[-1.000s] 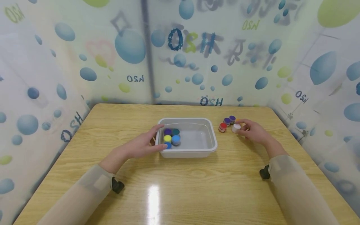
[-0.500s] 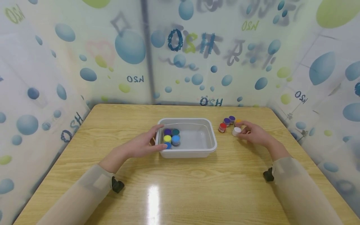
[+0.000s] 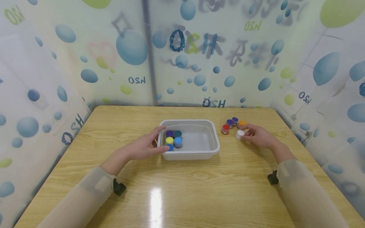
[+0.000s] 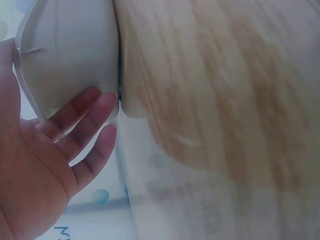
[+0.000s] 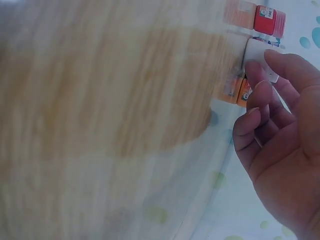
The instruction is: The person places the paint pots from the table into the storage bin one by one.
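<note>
In the head view my left hand [image 3: 145, 146] holds the left end of a white plastic tub [image 3: 194, 156], its thumb over the front rim. In the left wrist view the fingers [image 4: 82, 127] lie against the tub's outer wall. Several small paint jars stand inside at the left, among them a yellow-lidded jar [image 3: 169, 140] and a light blue one [image 3: 178, 141]. To the right of the tub, my right hand [image 3: 258, 136] pinches a white paint jar [image 3: 239, 135] between thumb and forefinger, low over the table. The right wrist view shows the other fingers loosely curled.
Beyond the white jar stand a red jar [image 3: 225, 129], an orange jar [image 3: 241, 123] and two purple-lidded jars [image 3: 229, 123]. The wooden table [image 3: 199, 193] ends at a patterned curtain [image 3: 182, 79] behind and on both sides.
My right hand has drawn the white jar slightly back toward me, and the orange jar behind it shows more. The left hand and the tub stay in place.
</note>
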### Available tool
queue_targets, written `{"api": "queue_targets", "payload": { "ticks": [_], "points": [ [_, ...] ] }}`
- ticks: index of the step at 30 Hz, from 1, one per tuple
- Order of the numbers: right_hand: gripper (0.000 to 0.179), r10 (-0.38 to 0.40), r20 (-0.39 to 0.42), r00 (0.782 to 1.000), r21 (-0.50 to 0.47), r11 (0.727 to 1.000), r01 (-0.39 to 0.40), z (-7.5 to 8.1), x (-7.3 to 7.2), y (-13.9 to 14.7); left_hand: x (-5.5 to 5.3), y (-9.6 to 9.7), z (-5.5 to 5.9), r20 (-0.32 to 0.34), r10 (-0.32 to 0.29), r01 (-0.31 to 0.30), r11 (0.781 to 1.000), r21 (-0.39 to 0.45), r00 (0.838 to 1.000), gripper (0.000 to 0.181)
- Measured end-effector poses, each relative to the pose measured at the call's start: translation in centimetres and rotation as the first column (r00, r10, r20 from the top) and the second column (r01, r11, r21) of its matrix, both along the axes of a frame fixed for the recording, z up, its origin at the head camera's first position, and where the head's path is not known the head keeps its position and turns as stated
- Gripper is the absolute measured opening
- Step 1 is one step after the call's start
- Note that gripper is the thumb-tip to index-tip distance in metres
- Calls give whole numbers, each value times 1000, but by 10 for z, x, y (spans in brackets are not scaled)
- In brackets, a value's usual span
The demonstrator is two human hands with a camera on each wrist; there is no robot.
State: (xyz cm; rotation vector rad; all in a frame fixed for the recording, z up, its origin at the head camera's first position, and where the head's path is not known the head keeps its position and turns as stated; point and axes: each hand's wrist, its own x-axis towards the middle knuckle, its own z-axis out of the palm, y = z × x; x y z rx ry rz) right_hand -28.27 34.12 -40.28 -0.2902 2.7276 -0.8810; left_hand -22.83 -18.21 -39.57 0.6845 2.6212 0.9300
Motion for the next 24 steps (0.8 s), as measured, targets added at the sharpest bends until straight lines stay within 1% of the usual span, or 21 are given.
{"api": "queue_targets", "payload": {
  "ticks": [4, 9, 12, 18, 24],
  "points": [
    [47, 0, -12, 1000, -11, 1000, 0, -1, 2, 0, 0, 1, 1, 4, 1, -1, 1000, -3, 1000, 98],
    [46, -2, -47, 999, -41, 999, 0, 2, 8, -3, -1, 1, 1, 2, 0, 0, 1000, -12, 1000, 98],
    [44, 4, -83, 997, -59, 998, -9, 8, 11, -7, -1, 1, 0, 2, 1, -1, 1000, -10, 1000, 98],
    [40, 14, -157, 988, -109, 994, -31, 24, 20, -23, 0, 1, 0, -3, 2, -2, 1000, 0, 1000, 97],
    [37, 31, -188, 982, -175, 982, -64, 39, 31, -45, 0, 1, -1, -8, 0, 0, 1000, 4, 1000, 97]
  ]
}}
